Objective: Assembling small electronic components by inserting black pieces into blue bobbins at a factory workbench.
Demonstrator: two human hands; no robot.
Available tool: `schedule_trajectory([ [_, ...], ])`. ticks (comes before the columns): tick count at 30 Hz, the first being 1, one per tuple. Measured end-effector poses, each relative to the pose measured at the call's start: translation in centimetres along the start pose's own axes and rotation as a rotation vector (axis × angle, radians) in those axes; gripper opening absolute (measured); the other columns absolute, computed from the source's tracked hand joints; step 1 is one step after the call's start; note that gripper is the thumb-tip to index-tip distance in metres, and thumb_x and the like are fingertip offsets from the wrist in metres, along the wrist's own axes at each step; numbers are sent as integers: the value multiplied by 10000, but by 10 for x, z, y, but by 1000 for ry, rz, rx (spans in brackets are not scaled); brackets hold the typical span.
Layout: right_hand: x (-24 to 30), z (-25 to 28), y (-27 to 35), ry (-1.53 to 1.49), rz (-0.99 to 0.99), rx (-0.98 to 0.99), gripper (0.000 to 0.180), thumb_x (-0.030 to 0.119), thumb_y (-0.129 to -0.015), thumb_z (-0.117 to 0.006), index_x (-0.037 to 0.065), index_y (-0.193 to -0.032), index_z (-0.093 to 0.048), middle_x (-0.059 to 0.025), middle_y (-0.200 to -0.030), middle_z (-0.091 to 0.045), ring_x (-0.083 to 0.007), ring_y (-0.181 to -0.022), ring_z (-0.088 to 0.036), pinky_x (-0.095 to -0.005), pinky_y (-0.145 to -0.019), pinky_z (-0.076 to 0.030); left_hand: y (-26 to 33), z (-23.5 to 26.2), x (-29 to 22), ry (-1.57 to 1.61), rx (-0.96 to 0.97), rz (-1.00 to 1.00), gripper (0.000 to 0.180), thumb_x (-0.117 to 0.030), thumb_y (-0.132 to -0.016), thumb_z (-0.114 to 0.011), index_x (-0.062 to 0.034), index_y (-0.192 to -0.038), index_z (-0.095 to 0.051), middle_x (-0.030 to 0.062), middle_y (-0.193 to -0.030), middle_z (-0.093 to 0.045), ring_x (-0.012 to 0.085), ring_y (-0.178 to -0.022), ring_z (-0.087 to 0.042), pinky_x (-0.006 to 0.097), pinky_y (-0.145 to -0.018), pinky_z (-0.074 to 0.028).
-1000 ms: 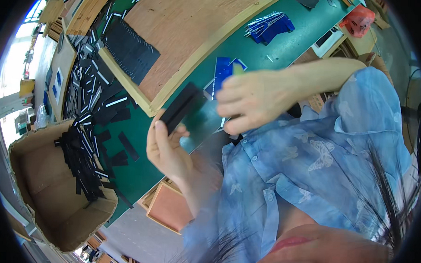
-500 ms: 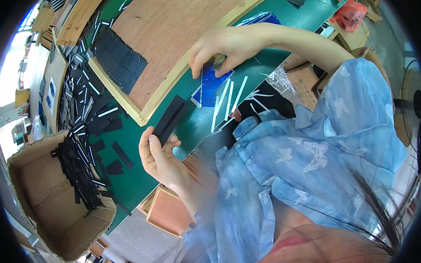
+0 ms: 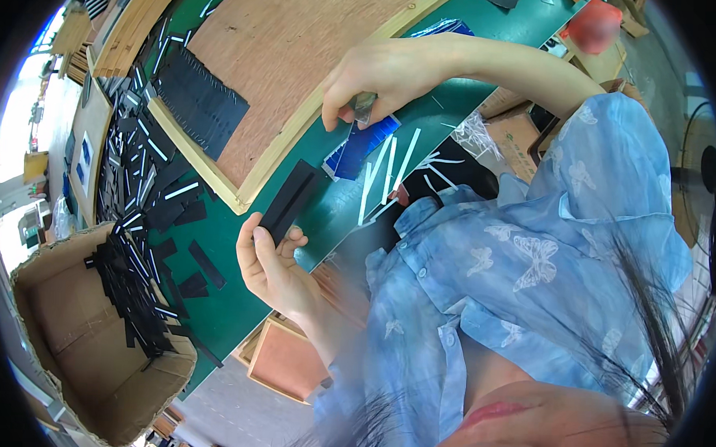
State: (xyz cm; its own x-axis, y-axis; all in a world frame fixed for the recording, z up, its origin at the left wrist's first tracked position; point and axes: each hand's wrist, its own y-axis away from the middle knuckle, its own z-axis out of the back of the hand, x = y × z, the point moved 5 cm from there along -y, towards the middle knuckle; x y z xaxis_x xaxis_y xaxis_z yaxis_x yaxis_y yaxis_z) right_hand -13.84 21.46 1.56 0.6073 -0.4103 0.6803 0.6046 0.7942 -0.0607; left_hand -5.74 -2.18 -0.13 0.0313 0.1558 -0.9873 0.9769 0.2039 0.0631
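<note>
A flat black strip (image 3: 289, 199) with a lengthwise groove stands up from the fingers of my left hand (image 3: 274, 264), pinched at its lower end between thumb and fingers. My right hand (image 3: 379, 78) is bent over the table, its thumb and fingertips closed on a small grey-brown piece (image 3: 363, 109) whose kind I cannot make out. Just below those fingertips lie shiny blue pieces (image 3: 364, 151) with pale edges, partly overlapping. Several thin white strips (image 3: 390, 171) are beside them along the table edge.
A wood-framed board (image 3: 301, 44) with a black sheet (image 3: 200, 104) on it rests on the green table (image 3: 212, 329). Black and white scraps (image 3: 128, 152) pile up at left. A cardboard box (image 3: 78, 332) stands lower left. A red bag (image 3: 593, 27) is far right.
My right hand has shifted slightly, turning the small piece. The blue pieces beneath it have moved slightly and now show as overlapping parts. My left hand and the black strip stay nearly still.
</note>
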Motion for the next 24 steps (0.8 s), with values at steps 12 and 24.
schedule_trajectory([
  [12, 7, -1, 20, -294, -386, -116, 214, 72, -763, -650, -13, -957, -620, -90, -808, -633, -213, -766, -610, -309, -690, -476, 0, 2, 2, 0, 15, 1, 281, -148, -948, -499, 68, -1124, -534, 160, -872, -631, 163, -639, -618, 217, -572, -521],
  [24, 4, -21, 59, 150, -198, -361, 258, 168, -677, -760, 90, -905, -668, -11, -1005, -532, -179, -794, -603, -301, -663, -498, -1, 3, 7, -12, 3, 9, 289, -147, -942, -502, 79, -1119, -535, 179, -913, -613, 181, -667, -610, 226, -575, -524],
])
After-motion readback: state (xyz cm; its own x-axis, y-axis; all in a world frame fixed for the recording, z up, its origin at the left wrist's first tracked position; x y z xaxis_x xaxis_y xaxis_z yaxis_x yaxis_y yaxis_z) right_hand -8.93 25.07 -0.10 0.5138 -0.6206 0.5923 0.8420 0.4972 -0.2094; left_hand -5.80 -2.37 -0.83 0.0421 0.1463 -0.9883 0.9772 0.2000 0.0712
